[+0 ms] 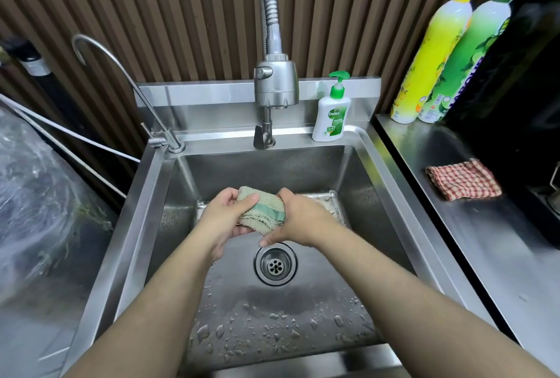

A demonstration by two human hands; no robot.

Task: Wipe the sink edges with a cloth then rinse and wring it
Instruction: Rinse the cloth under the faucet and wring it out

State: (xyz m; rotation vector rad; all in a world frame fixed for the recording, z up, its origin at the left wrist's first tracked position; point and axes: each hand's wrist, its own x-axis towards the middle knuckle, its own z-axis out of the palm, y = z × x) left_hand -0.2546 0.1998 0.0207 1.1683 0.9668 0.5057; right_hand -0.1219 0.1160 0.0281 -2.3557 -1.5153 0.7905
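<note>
Green terry cloth sits folded over the middle of the sink, just at 12 o'clock from the drain. The left hand cups it from 9 o'clock, fingers curled under; the right hand clamps it from 3 o'clock. No water runs from the tap. Wringing probably goes best with the hands twisting in opposite directions, low over the drain, so drips stay inside.
</note>
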